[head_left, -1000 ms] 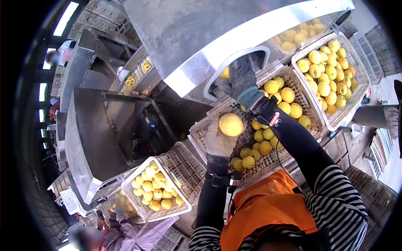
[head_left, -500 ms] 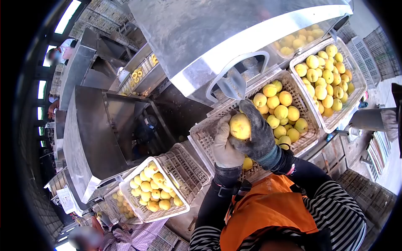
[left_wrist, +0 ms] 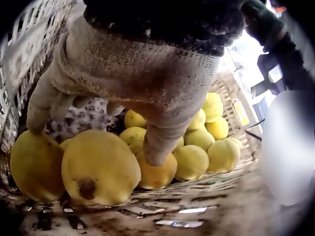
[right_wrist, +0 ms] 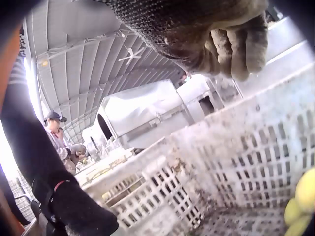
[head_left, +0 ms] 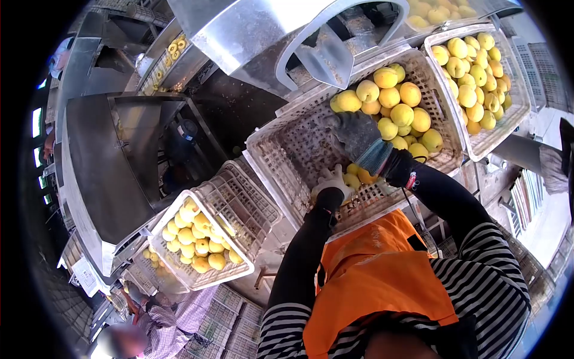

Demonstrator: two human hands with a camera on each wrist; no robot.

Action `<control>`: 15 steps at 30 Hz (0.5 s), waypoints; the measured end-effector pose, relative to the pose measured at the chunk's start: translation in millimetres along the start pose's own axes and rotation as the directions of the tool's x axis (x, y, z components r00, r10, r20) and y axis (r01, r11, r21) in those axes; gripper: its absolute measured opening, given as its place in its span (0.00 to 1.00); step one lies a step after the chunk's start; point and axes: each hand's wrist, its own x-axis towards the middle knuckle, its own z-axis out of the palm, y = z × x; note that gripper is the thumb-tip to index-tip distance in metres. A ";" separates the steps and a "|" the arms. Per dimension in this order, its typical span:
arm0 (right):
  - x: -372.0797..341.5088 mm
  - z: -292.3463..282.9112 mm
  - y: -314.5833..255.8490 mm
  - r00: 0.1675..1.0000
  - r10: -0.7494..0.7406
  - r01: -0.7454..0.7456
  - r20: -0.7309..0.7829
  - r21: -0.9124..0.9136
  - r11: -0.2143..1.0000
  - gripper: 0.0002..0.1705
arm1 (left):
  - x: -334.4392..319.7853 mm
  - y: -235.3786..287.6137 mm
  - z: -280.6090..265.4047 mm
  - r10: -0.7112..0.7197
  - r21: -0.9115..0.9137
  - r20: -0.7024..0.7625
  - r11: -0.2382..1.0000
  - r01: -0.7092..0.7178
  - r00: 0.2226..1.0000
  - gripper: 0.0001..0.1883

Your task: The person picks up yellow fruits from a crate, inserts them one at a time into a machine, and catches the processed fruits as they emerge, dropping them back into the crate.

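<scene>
My left hand [head_left: 332, 182], in an off-white glove, reaches down into the near part of a slatted plastic crate [head_left: 266, 157]. In the left wrist view its fingers spread over a yellow peach with a brown spot [left_wrist: 101, 167]. The thumb tip touches an orange-tinted peach [left_wrist: 157, 169], and a fingertip meets another peach [left_wrist: 34, 164]. My right hand [head_left: 357, 139], in a dark grey glove, hovers over the crate's middle, beside the peach heap [head_left: 402, 115]. Its fingers [right_wrist: 238, 54] curl in the right wrist view; their inner side is hidden, so I cannot tell whether they hold anything.
Beyond the crate stands a metal machine with a rounded opening and chute [head_left: 327, 57]. A second peach crate [head_left: 478, 146] adjoins at the right. Another crate of peaches [head_left: 248, 230] leans at the left. A person [head_left: 158, 323] is at lower left; another [right_wrist: 59, 137] stands in the background.
My right hand came out of the machine opening and met the left at a peach. Since then they have parted: the left has gone down into the crate. The head view has shifted.
</scene>
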 end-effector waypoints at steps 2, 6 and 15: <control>-30.4 31.7 31.5 0.871 -0.396 0.481 0.291 -0.337 0.809 0.15 | 29.4 -4.1 29.8 0.085 -0.101 0.021 0.991 -0.083 0.996 0.34; -56.5 109.9 64.0 0.694 -0.289 0.637 0.659 -0.377 0.672 0.13 | -4.7 29.5 3.0 -0.064 0.125 0.100 0.991 0.051 0.993 0.15; -27.9 65.2 69.6 0.784 -0.111 0.384 0.610 -0.338 0.859 0.21 | 46.7 -18.7 29.9 0.247 -0.124 -0.061 0.960 -0.253 0.967 0.24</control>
